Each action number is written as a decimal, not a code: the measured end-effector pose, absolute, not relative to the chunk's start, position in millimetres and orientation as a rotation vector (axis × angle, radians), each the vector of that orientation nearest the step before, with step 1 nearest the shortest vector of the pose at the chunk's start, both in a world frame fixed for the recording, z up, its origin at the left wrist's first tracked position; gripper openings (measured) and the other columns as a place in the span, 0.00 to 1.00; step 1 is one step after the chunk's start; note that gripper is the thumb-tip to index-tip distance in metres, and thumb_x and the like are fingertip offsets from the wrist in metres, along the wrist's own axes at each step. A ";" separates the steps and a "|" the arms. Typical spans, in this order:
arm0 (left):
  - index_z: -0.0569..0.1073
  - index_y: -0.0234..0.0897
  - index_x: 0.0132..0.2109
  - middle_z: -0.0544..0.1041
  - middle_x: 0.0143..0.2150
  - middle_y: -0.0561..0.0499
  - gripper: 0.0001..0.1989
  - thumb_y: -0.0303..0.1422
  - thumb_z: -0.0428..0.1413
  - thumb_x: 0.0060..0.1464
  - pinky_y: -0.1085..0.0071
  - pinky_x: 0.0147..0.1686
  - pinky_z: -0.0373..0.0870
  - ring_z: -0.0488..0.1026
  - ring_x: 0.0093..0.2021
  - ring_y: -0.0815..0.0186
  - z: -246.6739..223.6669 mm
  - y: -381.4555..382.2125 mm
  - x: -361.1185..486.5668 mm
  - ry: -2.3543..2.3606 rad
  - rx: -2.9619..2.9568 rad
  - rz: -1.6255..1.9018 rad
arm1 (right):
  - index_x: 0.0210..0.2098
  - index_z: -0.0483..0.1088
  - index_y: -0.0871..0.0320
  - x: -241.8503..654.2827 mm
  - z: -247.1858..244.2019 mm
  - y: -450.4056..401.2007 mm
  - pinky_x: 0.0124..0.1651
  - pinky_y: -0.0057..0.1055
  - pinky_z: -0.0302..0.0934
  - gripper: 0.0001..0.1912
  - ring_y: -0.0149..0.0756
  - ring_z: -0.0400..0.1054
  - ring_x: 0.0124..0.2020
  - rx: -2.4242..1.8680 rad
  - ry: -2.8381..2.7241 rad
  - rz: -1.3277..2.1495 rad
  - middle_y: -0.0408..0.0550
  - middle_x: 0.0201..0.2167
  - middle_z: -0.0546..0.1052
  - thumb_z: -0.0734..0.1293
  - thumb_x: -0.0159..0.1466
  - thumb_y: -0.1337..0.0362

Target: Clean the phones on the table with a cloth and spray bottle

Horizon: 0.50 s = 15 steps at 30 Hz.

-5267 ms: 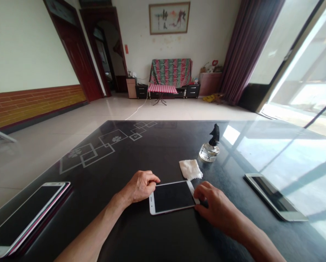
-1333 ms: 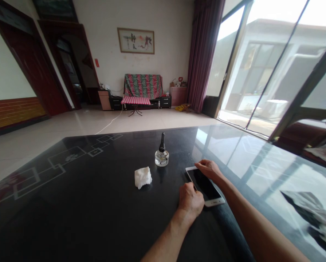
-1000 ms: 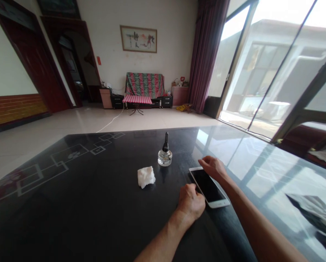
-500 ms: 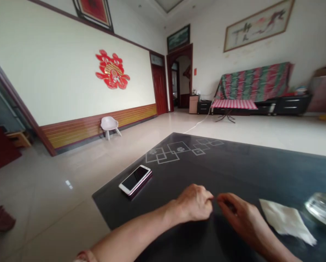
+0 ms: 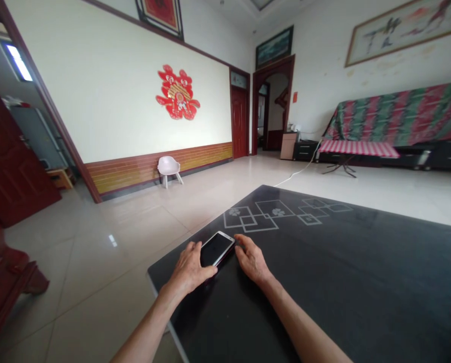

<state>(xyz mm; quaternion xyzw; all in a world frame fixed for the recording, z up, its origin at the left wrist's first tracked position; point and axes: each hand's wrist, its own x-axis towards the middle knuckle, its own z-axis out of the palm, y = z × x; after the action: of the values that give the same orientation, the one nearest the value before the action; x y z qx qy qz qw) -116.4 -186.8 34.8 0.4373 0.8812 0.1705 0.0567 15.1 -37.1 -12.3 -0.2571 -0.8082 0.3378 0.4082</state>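
Note:
A white-framed smartphone (image 5: 218, 248) with a dark screen lies near the left edge of the black table (image 5: 323, 282). It seems to rest on a dark reddish case or second layer. My left hand (image 5: 189, 267) is around its near left end, thumb on the near side and fingers along the far side. At the opposite end, my right hand (image 5: 252, 259) has its bent fingertips by the phone's right corner, thumb and index finger apart. Whether those fingertips press on the phone I cannot tell.
Pale squares and flowers decorate the tabletop's far left part. Beyond it are a small white chair (image 5: 169, 169) by the wall, a folding table with a striped pink cover (image 5: 359, 148) and a white cable (image 5: 299, 173). Red wooden furniture (image 5: 9, 282) stands at left.
Both hands have moved left and forward, from close together over the table's front to the smartphone. The view has turned left, so the cloth and glass object at right are mostly out of sight.

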 end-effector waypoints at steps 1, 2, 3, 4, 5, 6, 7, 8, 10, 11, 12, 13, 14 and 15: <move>0.60 0.30 0.63 0.61 0.64 0.38 0.39 0.40 0.58 0.45 0.64 0.59 0.57 0.58 0.64 0.51 33.7 -188.0 -116.5 2.659 1.322 0.525 | 0.46 0.70 0.54 10.4 -13.2 -37.1 0.52 0.36 0.65 0.17 0.39 0.71 0.47 -0.634 -2.037 0.856 0.48 0.45 0.76 0.60 0.58 0.66; 0.61 0.32 0.62 0.64 0.62 0.40 0.37 0.40 0.58 0.45 0.64 0.58 0.58 0.60 0.63 0.51 32.8 -188.7 -116.5 2.649 1.324 0.537 | 0.46 0.70 0.54 7.7 -13.9 -37.3 0.53 0.37 0.64 0.17 0.40 0.71 0.47 -0.620 -2.038 0.860 0.49 0.45 0.76 0.60 0.58 0.66; 0.63 0.32 0.61 0.67 0.60 0.41 0.35 0.39 0.57 0.46 0.65 0.57 0.60 0.62 0.61 0.52 32.0 -188.9 -116.7 2.642 1.332 0.551 | 0.45 0.71 0.55 6.6 -14.6 -37.6 0.53 0.37 0.64 0.16 0.40 0.71 0.47 -0.608 -2.040 0.864 0.49 0.44 0.77 0.60 0.58 0.66; 0.64 0.33 0.60 0.69 0.59 0.42 0.33 0.39 0.57 0.47 0.66 0.56 0.61 0.64 0.60 0.53 31.0 -188.7 -117.1 2.641 1.346 0.567 | 0.44 0.71 0.55 6.4 -15.2 -37.8 0.54 0.37 0.63 0.16 0.40 0.71 0.47 -0.598 -2.039 0.870 0.49 0.44 0.77 0.60 0.58 0.66; 0.64 0.33 0.60 0.70 0.57 0.42 0.32 0.38 0.57 0.47 0.67 0.55 0.61 0.66 0.58 0.54 29.9 -188.0 -117.6 2.648 1.361 0.580 | 0.44 0.71 0.55 6.6 -15.7 -38.0 0.54 0.37 0.63 0.16 0.41 0.71 0.47 -0.593 -2.037 0.876 0.49 0.44 0.76 0.60 0.58 0.67; 0.65 0.32 0.60 0.71 0.56 0.42 0.32 0.37 0.57 0.47 0.68 0.55 0.62 0.67 0.57 0.55 28.8 -187.1 -118.1 2.659 1.375 0.591 | 0.44 0.71 0.55 6.9 -16.1 -38.0 0.54 0.38 0.62 0.15 0.41 0.70 0.47 -0.590 -2.033 0.884 0.49 0.44 0.76 0.61 0.57 0.67; 0.65 0.32 0.60 0.71 0.56 0.42 0.32 0.36 0.57 0.47 0.69 0.55 0.62 0.68 0.56 0.56 28.0 -186.1 -118.5 2.673 1.386 0.600 | 0.43 0.71 0.55 6.9 -16.5 -38.0 0.54 0.38 0.62 0.15 0.41 0.70 0.47 -0.590 -2.028 0.894 0.49 0.44 0.76 0.61 0.57 0.67; 0.65 0.31 0.59 0.71 0.55 0.42 0.32 0.35 0.57 0.46 0.69 0.54 0.62 0.69 0.55 0.57 27.6 -185.3 -118.8 2.690 1.396 0.605 | 0.42 0.71 0.55 6.7 -16.6 -38.0 0.55 0.39 0.62 0.15 0.41 0.70 0.47 -0.593 -2.021 0.905 0.49 0.43 0.76 0.61 0.57 0.67; 0.65 0.31 0.59 0.72 0.55 0.42 0.32 0.34 0.58 0.45 0.70 0.54 0.63 0.70 0.54 0.57 29.0 -184.8 -118.0 2.725 1.416 0.606 | 0.42 0.71 0.55 6.6 -15.9 -38.3 0.55 0.39 0.61 0.14 0.41 0.70 0.47 -0.606 -2.005 0.940 0.49 0.43 0.76 0.61 0.57 0.67; 0.65 0.32 0.59 0.72 0.55 0.43 0.32 0.34 0.58 0.45 0.69 0.54 0.63 0.69 0.54 0.57 31.0 -185.5 -116.6 2.738 1.432 0.599 | 0.42 0.71 0.55 7.7 -14.9 -38.8 0.53 0.38 0.63 0.14 0.41 0.71 0.45 -0.614 -1.997 0.964 0.49 0.43 0.77 0.60 0.57 0.66; 0.65 0.33 0.59 0.72 0.55 0.43 0.33 0.34 0.58 0.45 0.69 0.54 0.63 0.69 0.55 0.57 33.6 -186.8 -114.3 2.748 1.447 0.589 | 0.42 0.71 0.56 10.5 -13.5 -39.5 0.51 0.37 0.64 0.14 0.40 0.72 0.43 -0.623 -1.991 0.992 0.49 0.42 0.77 0.60 0.58 0.65; 0.65 0.33 0.60 0.71 0.57 0.43 0.33 0.34 0.59 0.45 0.68 0.54 0.62 0.68 0.56 0.56 36.5 -188.5 -110.7 2.751 1.462 0.577 | 0.42 0.70 0.57 15.6 -11.8 -40.6 0.48 0.35 0.66 0.14 0.39 0.73 0.41 -0.630 -1.987 1.022 0.49 0.41 0.78 0.59 0.59 0.64; 0.64 0.34 0.61 0.70 0.58 0.43 0.34 0.35 0.59 0.45 0.68 0.55 0.62 0.67 0.57 0.56 39.5 -190.2 -105.7 2.744 1.480 0.568 | 0.43 0.70 0.57 23.6 -9.7 -42.0 0.45 0.33 0.67 0.14 0.38 0.73 0.38 -0.639 -1.985 1.050 0.49 0.40 0.78 0.59 0.60 0.63; 0.63 0.34 0.61 0.68 0.60 0.43 0.36 0.35 0.59 0.44 0.67 0.57 0.60 0.65 0.59 0.55 41.9 -191.6 -99.3 2.727 1.502 0.567 | 0.43 0.70 0.58 35.0 -7.4 -43.7 0.42 0.32 0.68 0.14 0.37 0.74 0.37 -0.650 -1.985 1.072 0.49 0.38 0.78 0.59 0.60 0.63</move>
<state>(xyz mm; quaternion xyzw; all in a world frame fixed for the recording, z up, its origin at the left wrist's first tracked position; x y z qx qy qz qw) -99.3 -191.6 41.9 0.4745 0.8618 0.1791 -0.0116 35.0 -43.7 -7.4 -0.2555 -0.7797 0.4213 0.3865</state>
